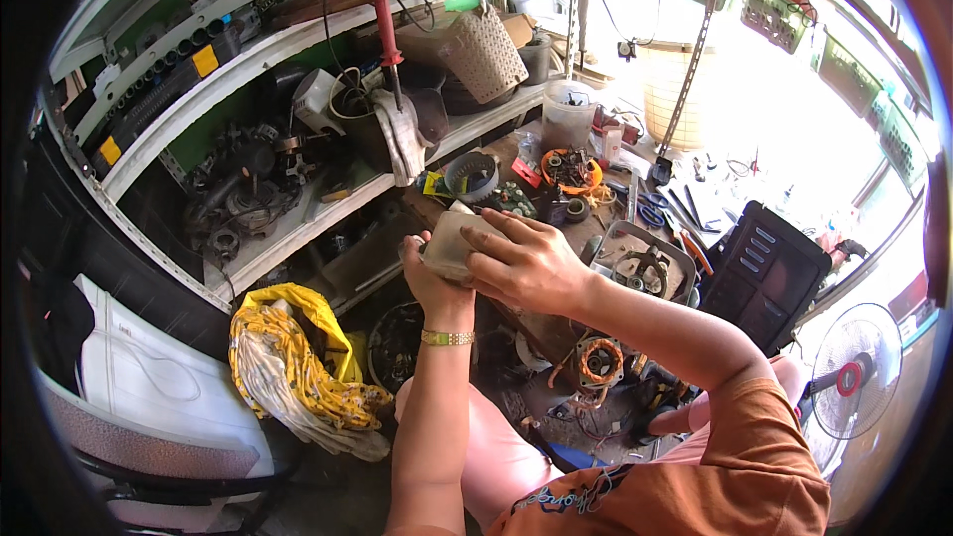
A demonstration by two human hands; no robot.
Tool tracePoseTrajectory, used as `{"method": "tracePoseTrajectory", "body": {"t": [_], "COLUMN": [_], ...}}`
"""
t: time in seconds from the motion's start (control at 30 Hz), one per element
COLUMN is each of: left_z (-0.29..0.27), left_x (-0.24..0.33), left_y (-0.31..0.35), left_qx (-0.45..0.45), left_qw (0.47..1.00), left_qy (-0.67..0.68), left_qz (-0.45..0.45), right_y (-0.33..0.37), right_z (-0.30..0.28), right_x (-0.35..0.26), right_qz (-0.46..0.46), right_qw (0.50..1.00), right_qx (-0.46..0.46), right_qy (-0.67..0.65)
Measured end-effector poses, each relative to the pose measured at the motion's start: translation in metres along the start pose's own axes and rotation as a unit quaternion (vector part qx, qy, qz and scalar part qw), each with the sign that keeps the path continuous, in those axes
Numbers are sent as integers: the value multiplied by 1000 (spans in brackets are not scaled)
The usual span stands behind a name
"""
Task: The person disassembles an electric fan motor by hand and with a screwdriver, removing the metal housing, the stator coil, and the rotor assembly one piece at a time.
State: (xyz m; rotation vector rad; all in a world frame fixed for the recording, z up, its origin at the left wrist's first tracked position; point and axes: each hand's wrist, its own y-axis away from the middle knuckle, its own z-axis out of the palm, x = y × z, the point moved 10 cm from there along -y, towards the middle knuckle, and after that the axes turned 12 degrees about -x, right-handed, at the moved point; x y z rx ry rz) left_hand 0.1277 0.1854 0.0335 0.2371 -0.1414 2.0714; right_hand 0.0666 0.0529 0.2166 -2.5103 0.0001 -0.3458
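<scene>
Between my two hands, over the near left edge of the workbench, is a pale, cloudy, box-shaped container (pixel 455 250). My left hand (pixel 433 283), with a gold-coloured watch at its wrist, cups it from below and the left side. Across its right side and top lies my right hand (pixel 531 263), fingers bent over and pressed on it. What is inside the container cannot be made out. Just beyond it on the bench stand a grey ring-shaped part (pixel 472 177) and an orange bowl (pixel 573 171) full of small parts.
Shelving (pixel 273 248) with motor parts runs along the left. A yellow cloth bundle (pixel 298 357) lies below it. On the right are a metal tray (pixel 645 263), blue scissors (pixel 652 210), a black case (pixel 759 273) and a fan (pixel 854 372). A copper-wound stator (pixel 601 362) sits near my knees.
</scene>
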Motion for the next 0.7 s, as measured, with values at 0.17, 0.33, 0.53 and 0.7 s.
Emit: {"method": "tracePoseTrajectory", "body": {"t": [0.17,0.33,0.53,0.7], "left_z": [14,30,37,31], "left_x": [3,3,-2,5], "left_y": [7,13,17,14], "left_qx": [-6,-85,-96,-94], "left_qw": [998,996,995,995], "left_qy": [-56,-23,-29,-39], "left_qz": [25,2,-12,8], "right_y": [-16,-34,-31,-25], "right_z": [-6,-41,-23,-21], "right_x": [38,79,78,37], "right_qz": [101,143,85,13], "right_qw": [979,979,990,986], "right_qx": [-47,16,-108,-155], "right_qy": [-173,-148,-26,-53]}}
